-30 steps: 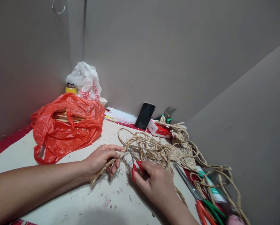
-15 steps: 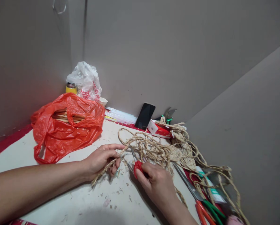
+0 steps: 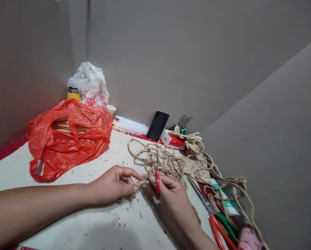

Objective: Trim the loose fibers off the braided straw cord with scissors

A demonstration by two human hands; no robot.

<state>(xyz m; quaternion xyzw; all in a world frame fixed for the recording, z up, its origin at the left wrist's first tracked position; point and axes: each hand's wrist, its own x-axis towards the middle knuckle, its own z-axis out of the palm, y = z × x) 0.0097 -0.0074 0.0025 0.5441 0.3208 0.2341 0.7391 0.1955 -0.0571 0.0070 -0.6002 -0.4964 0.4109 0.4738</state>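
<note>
My left hand (image 3: 113, 185) pinches the end of a tan braided straw rope (image 3: 168, 161) between thumb and fingers, low over the white table (image 3: 92, 222). My right hand (image 3: 171, 194) is closed round small red-handled scissors (image 3: 157, 175), whose blades point up and away into the tangled rope pile. The two hands nearly touch at the rope end. The rope trails off to the right over the table's edge.
A red plastic bag (image 3: 66, 139) with straw sticks lies at the left. Behind it stand a white bag (image 3: 91, 85), a yellow jar (image 3: 73, 93) and a small cup (image 3: 110, 109). A black phone (image 3: 157, 125) leans on the wall. Larger red and green handled shears (image 3: 220, 225) lie at the right.
My right hand has turned the scissors upright and moved closer to my left hand. The short rope tail that hung below my left hand is gone from its grip. The view shifted slightly.
</note>
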